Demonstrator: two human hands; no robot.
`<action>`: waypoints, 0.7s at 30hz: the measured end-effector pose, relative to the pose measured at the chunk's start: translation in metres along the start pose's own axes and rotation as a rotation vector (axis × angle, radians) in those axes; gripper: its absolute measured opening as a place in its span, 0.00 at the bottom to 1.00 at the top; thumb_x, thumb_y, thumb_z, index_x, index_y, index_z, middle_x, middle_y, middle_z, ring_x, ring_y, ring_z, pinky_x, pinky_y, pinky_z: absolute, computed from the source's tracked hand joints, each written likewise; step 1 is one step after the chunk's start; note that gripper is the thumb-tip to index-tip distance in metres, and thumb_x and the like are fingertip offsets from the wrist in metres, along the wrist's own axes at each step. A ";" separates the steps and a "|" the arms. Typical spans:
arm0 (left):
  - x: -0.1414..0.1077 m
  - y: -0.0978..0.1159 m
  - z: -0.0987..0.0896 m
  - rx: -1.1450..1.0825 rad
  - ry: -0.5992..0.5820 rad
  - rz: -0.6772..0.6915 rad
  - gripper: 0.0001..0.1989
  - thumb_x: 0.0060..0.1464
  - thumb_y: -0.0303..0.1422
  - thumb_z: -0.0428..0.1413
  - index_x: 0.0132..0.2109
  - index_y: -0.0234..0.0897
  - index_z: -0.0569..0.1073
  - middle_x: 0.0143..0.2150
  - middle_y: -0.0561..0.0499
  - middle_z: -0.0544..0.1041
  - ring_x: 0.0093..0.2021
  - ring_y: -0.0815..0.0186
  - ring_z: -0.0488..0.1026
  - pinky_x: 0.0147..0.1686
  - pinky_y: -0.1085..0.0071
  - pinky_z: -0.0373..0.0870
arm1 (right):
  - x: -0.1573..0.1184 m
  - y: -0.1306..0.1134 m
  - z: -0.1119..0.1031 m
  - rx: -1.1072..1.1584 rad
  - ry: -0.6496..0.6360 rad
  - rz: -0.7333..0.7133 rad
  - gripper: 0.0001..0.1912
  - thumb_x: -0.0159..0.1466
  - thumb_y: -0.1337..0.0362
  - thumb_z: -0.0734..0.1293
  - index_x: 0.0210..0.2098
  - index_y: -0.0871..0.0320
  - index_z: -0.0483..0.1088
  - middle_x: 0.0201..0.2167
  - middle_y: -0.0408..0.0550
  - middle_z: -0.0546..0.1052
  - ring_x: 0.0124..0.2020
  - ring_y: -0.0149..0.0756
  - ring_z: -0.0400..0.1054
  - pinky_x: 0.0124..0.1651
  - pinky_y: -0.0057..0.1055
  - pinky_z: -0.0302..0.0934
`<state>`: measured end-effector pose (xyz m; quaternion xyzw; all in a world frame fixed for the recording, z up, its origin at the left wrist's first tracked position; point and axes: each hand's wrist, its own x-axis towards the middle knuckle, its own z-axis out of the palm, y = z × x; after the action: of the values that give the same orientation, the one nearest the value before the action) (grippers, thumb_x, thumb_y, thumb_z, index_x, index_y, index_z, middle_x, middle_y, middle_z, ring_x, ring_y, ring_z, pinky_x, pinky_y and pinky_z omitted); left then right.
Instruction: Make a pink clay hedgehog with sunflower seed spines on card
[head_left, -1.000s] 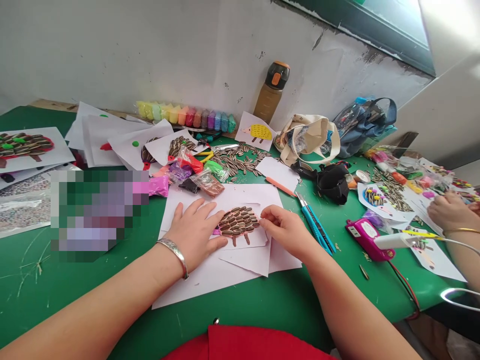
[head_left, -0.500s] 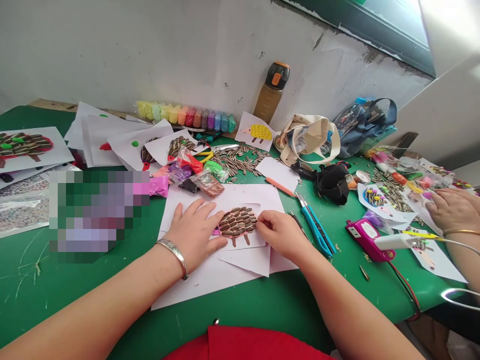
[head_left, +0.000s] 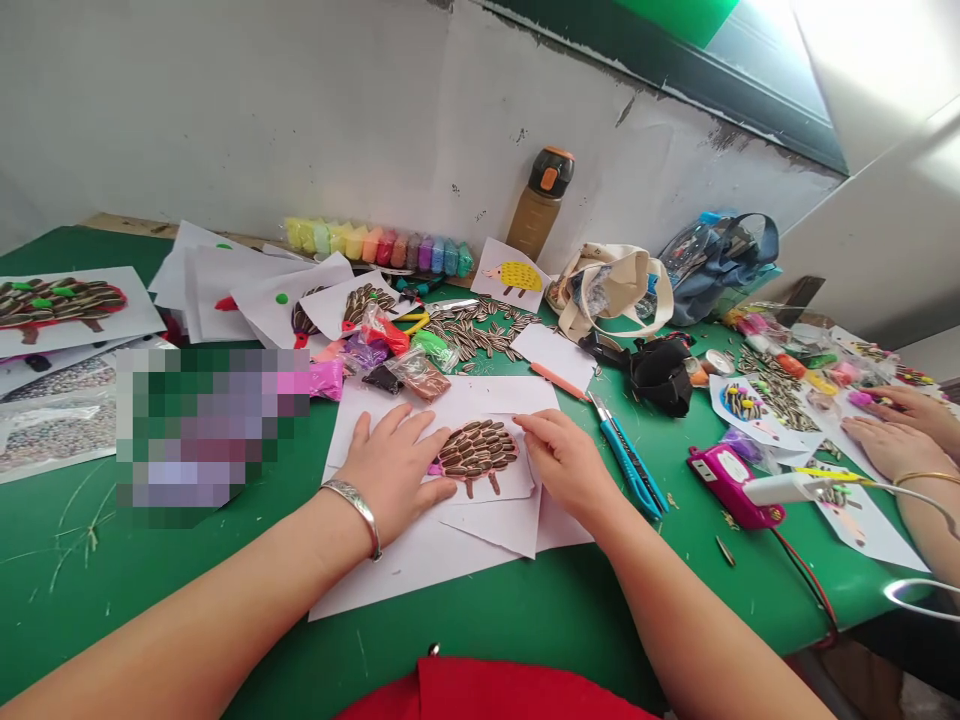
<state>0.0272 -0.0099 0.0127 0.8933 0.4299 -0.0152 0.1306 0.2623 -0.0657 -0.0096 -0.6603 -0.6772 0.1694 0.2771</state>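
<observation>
Broad green tabletop (head_left: 525, 625), crowded toward the wall, with bare stretches along the near edge and left of the forearms. Across its middle, overlapping large white paper sheets (head_left: 405, 570), their near corner short of the table edge. At the centre of the sheets, a hedgehog picture of dark striped sunflower seeds (head_left: 476, 450) on a cut white card: overlapping seed rows across the whole oval body, no bare patch visible, short brown legs and a pink snout already in place. Beyond it, a loose heap of striped seeds (head_left: 480, 330) and small plastic bags of coloured clay (head_left: 416, 375). Left hand (head_left: 394, 475): flat, fingers spread apart, resting on the paper against the picture's left side, with a silver bangle (head_left: 358, 510) at the wrist. Right hand (head_left: 566, 465): fingers curled together at the card's right edge, any pinch on the paper impossible to tell. Just right of it, a narrow green gap, then a blue craft knife (head_left: 630, 460). Far right, a co-worker's hands (head_left: 892, 430) over separate papers.
</observation>
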 end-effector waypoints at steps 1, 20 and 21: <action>0.000 0.000 0.000 0.005 -0.006 -0.002 0.27 0.56 0.44 0.55 0.60 0.42 0.67 0.65 0.42 0.64 0.66 0.44 0.54 0.60 0.37 0.49 | 0.000 -0.001 0.003 -0.023 -0.011 -0.026 0.17 0.66 0.66 0.56 0.49 0.54 0.73 0.42 0.51 0.74 0.44 0.38 0.68 0.48 0.34 0.63; -0.002 -0.003 -0.006 -0.035 -0.045 0.028 0.28 0.57 0.46 0.54 0.61 0.40 0.65 0.66 0.42 0.62 0.66 0.44 0.53 0.60 0.34 0.49 | -0.013 -0.042 0.016 -0.426 -0.139 -0.424 0.31 0.69 0.51 0.55 0.67 0.59 0.53 0.69 0.53 0.53 0.70 0.49 0.39 0.69 0.56 0.36; -0.002 -0.004 -0.006 -0.040 -0.048 0.034 0.28 0.57 0.46 0.54 0.61 0.40 0.65 0.66 0.42 0.63 0.66 0.45 0.54 0.60 0.35 0.50 | -0.013 -0.043 0.019 -0.443 -0.173 -0.442 0.33 0.69 0.48 0.54 0.68 0.60 0.50 0.69 0.54 0.51 0.71 0.49 0.38 0.69 0.56 0.33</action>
<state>0.0223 -0.0074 0.0182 0.8970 0.4117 -0.0261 0.1589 0.2161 -0.0796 -0.0005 -0.5244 -0.8458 0.0091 0.0980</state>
